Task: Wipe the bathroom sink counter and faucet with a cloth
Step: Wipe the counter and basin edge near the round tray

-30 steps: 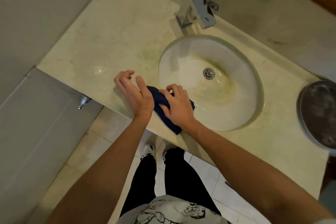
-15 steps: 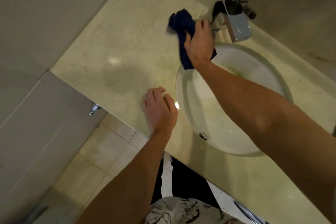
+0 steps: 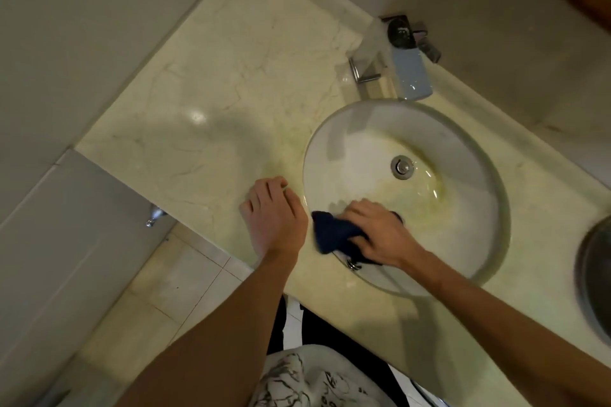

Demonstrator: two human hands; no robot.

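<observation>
Cloth point(image 3: 334, 233), dark blue, bunched on near-left rim of sink point(image 3: 463, 142); right hand point(image 3: 380, 235) clamped over it. Left hand point(image 3: 274, 211) flat on worktop point(image 3: 215, 82), fingers together, just left. Faucet point(image 3: 400, 63) far side, well apart.

Single head-worn view, steeply downward and close over the counter point(image 3: 231, 82) and sink point(image 3: 463, 142).

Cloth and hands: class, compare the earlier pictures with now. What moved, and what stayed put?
The right hand brought the blue cloth from beside the faucet back to the sink's near rim, keeping its grip. The left hand stayed resting on the counter, holding nothing.
</observation>
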